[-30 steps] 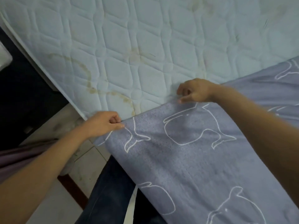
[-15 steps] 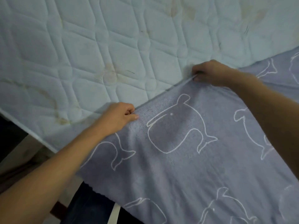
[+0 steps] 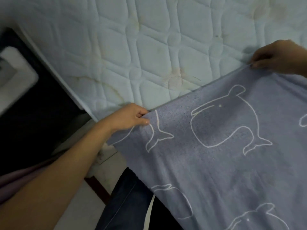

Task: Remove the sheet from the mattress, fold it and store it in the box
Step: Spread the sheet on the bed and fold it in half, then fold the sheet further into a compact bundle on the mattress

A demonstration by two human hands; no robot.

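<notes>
Tautly held grey-blue sheet [image 3: 216, 171], seemingly whale outlines, edge pinched by left hand [image 3: 128, 117], right hand [image 3: 279, 58]

Bare mattress [image 3: 149, 47] open ahead; sheet [image 3: 216, 163] covers right; floor [image 3: 86, 209] gap left

Grey-blue whale-print sheet [image 3: 216, 166] fills lower right, its edge over the pale quilted mattress [image 3: 132, 47] across the top; tiled floor [image 3: 86, 209] lower left.

The sheet [image 3: 216, 163] is dusty blue-grey with whale outlines drawn in white, the quilted mattress [image 3: 149, 47] pale blue-white (marked with yellowish-brown stains), the floor [image 3: 79, 205] off-white tile, and the trousers [image 3: 123, 205] dark blue denim.
</notes>
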